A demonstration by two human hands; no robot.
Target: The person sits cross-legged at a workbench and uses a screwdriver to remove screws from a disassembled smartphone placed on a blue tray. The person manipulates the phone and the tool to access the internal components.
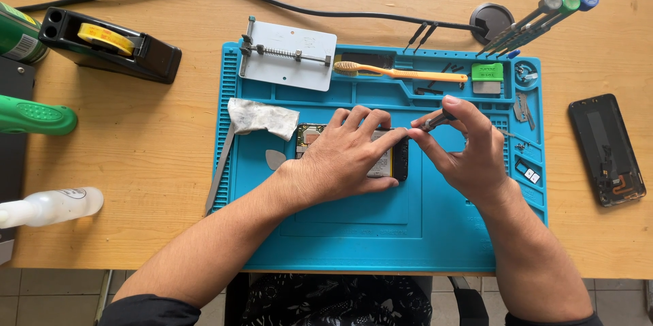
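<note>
phone [391, 163] ctr on mat [354, 231] | holder plate [289, 54] behind | tape dispenser [109, 43] far L | back cover [607, 149] R off mat

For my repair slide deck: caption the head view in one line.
Left hand steadies an opened phone on a blue mat while right hand applies a small screwdriver.
</note>
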